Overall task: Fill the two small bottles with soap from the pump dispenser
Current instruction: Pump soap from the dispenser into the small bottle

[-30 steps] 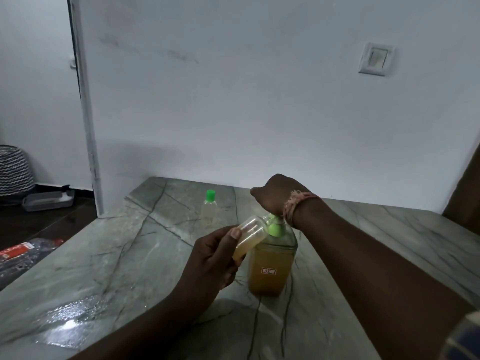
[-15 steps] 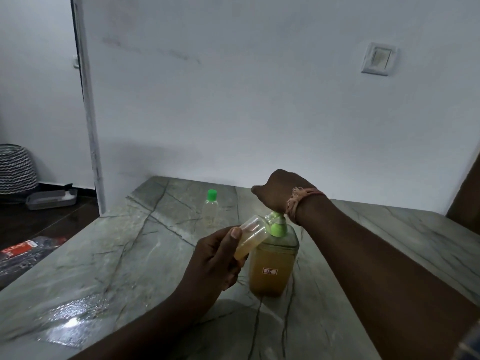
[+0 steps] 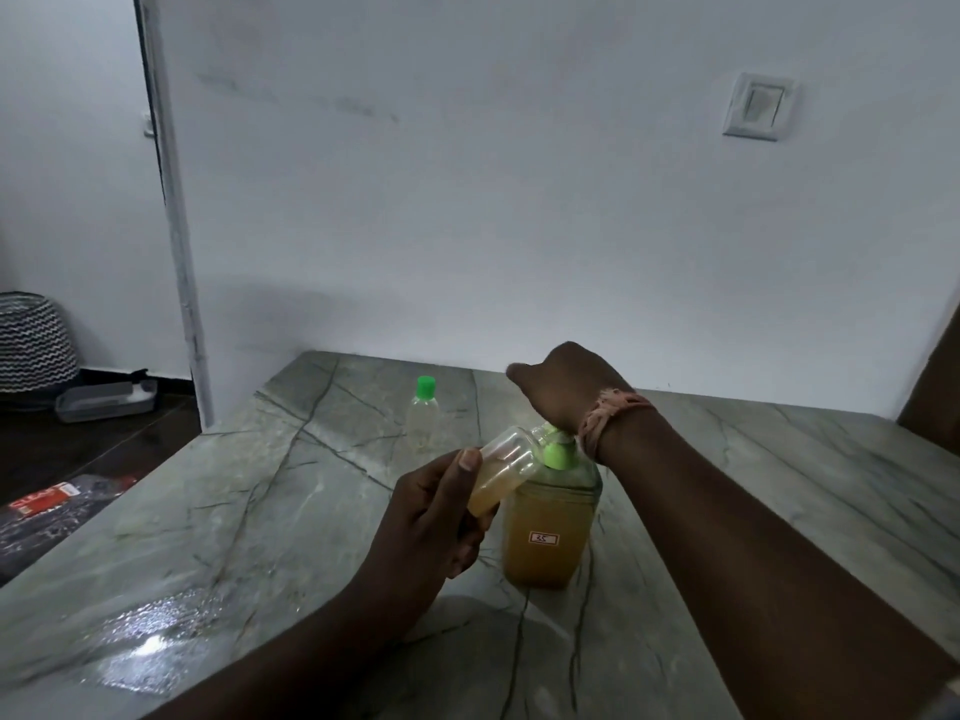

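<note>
A pump dispenser (image 3: 545, 537) of amber soap with a green pump head stands on the marble table (image 3: 260, 511). My right hand (image 3: 563, 389) rests on top of the pump head, wrist bent down; its fingers curl over the far side, mostly hidden. My left hand (image 3: 431, 517) grips a small clear uncapped bottle (image 3: 501, 470), tilted with its mouth at the pump's nozzle. Amber soap fills its lower part. A second small clear bottle (image 3: 423, 415) with a green cap stands upright farther back on the table.
The table meets a white wall with a switch plate (image 3: 758, 107). A wet patch (image 3: 150, 641) shines on the near left of the table. On the floor to the left are a patterned basket (image 3: 31, 345), a grey tray (image 3: 104, 402) and a dark packet (image 3: 57, 506).
Both hands stay in place at the pump with the small bottle under the nozzle. Only the view has shifted slightly.
</note>
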Tool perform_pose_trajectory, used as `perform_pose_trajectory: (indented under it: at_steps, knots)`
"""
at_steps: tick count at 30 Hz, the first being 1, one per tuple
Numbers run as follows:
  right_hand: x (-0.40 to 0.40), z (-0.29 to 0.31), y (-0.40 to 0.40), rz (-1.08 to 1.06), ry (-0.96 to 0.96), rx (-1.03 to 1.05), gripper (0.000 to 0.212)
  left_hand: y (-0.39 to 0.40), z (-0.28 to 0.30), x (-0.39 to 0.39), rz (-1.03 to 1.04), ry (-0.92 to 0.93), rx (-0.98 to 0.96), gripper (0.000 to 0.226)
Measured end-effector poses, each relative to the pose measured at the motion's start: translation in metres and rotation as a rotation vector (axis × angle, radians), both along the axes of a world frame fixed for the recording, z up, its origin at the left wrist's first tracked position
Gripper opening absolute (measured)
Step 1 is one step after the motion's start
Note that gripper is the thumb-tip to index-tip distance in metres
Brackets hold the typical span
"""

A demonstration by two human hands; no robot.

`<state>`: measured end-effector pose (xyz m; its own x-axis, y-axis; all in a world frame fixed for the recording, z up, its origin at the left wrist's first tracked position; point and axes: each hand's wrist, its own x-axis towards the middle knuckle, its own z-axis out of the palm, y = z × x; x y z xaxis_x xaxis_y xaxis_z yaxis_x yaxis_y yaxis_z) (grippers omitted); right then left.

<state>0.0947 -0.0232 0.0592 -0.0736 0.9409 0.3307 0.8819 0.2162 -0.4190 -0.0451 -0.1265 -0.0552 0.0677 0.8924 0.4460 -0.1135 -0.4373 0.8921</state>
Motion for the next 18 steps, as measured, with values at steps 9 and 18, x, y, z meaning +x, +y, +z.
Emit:
perform_pose_trajectory:
  at_steps: [9, 18]
  knots:
    - [-0.002, 0.009, -0.007, -0.014, -0.128, -0.010, 0.037, 0.000, -0.001, 0.000, -0.003, -0.014, -0.003, 0.041]
    - [-0.002, 0.000, -0.002, 0.005, -0.019, -0.072, 0.038, 0.003, -0.002, -0.001, 0.009, -0.024, 0.004, 0.033]
